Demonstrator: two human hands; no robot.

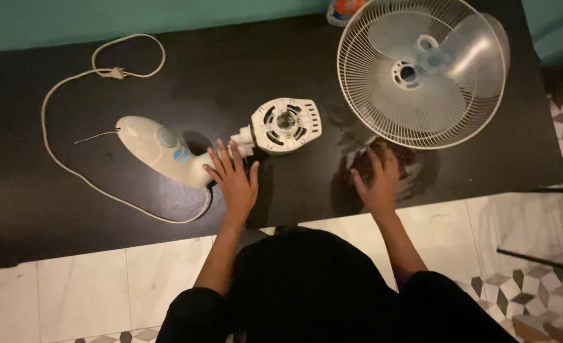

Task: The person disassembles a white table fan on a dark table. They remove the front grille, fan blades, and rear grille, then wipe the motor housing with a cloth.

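Work in hand: a white table fan in pieces on a black mat (53, 216) on the floor.
Left hand (236, 181): fingers spread open, palm down, resting on the neck where the fan stand (158, 147) meets the motor housing (286, 124); grips nothing.
Right hand (378, 181): fingers loosely open, flat on the mat just below the fan guard (364, 95); holds nothing.
Fan location: stand and motor lie centre-left; guard lies upper right, apart from the motor.
Done, by the look: guard is off the motor; blade (465, 57) sits inside it, also off the shaft.
Left, by the look: motor face is bare; stand and motor still joined.
Cord (45, 127): loops left of the stand, plug (112, 73) loose on the mat, unplugged.
Other: a small container (344, 9) at the top edge; tiled floor (85, 292) below.
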